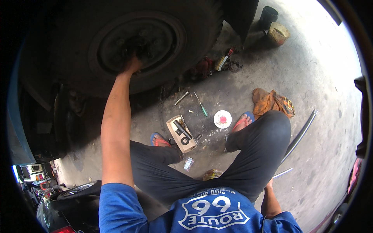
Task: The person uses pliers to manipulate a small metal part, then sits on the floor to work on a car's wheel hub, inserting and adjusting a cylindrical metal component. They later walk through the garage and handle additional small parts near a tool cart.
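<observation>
My left hand (132,64) reaches up to the dark hub (138,46) of a large tyred wheel (70,42), its fingers lost in shadow. My right hand (269,183), partly behind my right leg, grips a thin silver metal rod (283,173). On the floor below the wheel lie a metal tube tool (181,98), a green-handled screwdriver (203,109), a white round lid with red on it (222,119), and a cardboard tray (174,138) holding a dark cylinder and a ring. A small clear packet (189,164) lies between my legs.
An orange cloth bundle (268,101) and a long metal bar (301,136) are at my right. Red-handled tools (227,56), a black container (268,17) and a stained tub (278,34) stand or lie beyond. A dark vehicle (74,202) is at lower left.
</observation>
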Demonstrator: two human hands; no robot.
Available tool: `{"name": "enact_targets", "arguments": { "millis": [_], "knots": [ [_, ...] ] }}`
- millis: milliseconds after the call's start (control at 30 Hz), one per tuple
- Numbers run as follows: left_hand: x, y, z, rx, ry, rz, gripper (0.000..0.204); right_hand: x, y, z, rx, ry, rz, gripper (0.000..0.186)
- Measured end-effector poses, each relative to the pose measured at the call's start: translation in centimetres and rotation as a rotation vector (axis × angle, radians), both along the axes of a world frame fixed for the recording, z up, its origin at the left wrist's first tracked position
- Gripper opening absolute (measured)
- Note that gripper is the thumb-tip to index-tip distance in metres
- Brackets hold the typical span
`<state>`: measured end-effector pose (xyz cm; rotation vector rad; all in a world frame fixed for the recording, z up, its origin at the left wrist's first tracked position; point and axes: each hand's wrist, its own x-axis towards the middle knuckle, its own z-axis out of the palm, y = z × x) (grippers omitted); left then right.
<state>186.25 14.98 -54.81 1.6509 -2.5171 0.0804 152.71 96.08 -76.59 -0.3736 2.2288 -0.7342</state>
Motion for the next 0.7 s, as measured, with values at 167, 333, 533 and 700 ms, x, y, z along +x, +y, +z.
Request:
{"name": "enact_targets", "arguments": {
  "millis": [167,333,533,700],
  "knots": [
    [0.2,-1.1,-0.6,-0.021,-0.020,-0.021,0.076,-0.6,1.2,-1.4,0.018,0.073,0.056,0.027],
    [0.7,1.2,-1.2,0.105,-0.003,-0.051,0.071,-0.7,2.1,-1.7,0.112,0.047,-0.013,0.028],
    [-0.5,10.3,-5.4,0.254,-0.168,0.080,0.073,-1.0,3.5,-5.4,0.315,0.111,0.198,0.028],
    [1.2,15.5,-7.6,0.639,-0.187,0.185,0.053,-2.3,2.6,-5.1,0.319,0.131,0.690,0.026]
  ]
}}
